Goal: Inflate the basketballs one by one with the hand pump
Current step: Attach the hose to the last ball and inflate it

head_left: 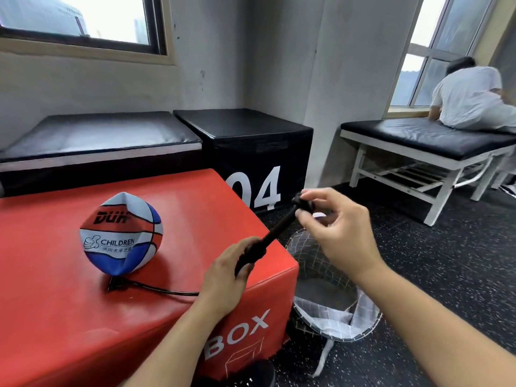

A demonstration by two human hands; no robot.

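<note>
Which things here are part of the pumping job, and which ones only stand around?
Job: ball, hose, pump, left hand gripping its body, right hand pinching its handle.
Around: red box, black box, mesh basket, benches, seated person.

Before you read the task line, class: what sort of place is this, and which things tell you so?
Probably a gym or training room. A red padded jump box marked BOX stands beside a black one numbered 04, the floor is speckled black matting, and a padded bench stands under the window.
</note>
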